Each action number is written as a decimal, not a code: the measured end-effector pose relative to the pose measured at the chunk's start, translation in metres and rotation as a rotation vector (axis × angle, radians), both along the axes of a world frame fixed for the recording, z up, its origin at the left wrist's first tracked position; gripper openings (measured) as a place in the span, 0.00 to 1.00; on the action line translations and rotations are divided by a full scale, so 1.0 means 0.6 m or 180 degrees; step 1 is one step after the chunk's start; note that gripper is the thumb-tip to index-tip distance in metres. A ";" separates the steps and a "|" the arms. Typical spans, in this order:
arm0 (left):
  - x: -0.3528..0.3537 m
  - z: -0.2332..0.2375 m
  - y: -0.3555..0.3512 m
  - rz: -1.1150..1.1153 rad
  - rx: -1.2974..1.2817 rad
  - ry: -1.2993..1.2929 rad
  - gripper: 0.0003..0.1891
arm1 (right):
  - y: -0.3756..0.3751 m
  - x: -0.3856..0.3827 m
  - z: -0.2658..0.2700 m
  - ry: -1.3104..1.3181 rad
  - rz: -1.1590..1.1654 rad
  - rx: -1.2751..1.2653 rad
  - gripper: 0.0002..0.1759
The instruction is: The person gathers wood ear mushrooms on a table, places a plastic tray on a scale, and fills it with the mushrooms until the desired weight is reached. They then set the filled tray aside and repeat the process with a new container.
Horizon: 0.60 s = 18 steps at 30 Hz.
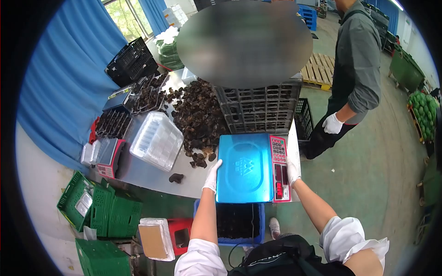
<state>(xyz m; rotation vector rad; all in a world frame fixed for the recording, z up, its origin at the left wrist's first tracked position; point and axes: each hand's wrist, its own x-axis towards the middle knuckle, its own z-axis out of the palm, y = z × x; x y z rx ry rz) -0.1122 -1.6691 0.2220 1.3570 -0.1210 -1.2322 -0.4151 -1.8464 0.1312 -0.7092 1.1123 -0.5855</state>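
A digital scale with a blue plate (244, 168) and a pink keypad side lies at the table's front right edge, its red display lit. My left hand (212, 177), in a white glove, holds the scale's left edge. On the opposite side, my right hand (293, 172), also gloved, grips the scale beside the display. Behind the scale stands a black plastic crate (260, 108). A heap of dark mushroom-like pieces (198, 110) spreads left of the crate. Stacked clear plastic trays (157, 140) sit on the table to the left.
A co-worker (357, 69) stands at the right. Below the table edge is a blue crate (261, 225) with dark contents. A red stool (179, 232), green crates (124, 216) and a second scale (108, 156) are at the left. A wooden pallet (317, 70) lies behind.
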 end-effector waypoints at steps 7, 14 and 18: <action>-0.037 -0.009 0.171 0.0966 -0.0139 -0.1644 0.33 | 0.073 -0.093 0.041 0.1125 -0.0347 -0.2591 0.23; -0.362 -0.189 0.665 0.1930 0.1539 -0.0731 0.22 | 0.402 -0.176 0.128 0.0083 0.1695 -0.1416 0.15; -0.675 -0.315 0.949 0.1292 0.3408 -0.0356 0.21 | 0.486 -0.166 0.119 0.0052 0.3400 -0.1276 0.14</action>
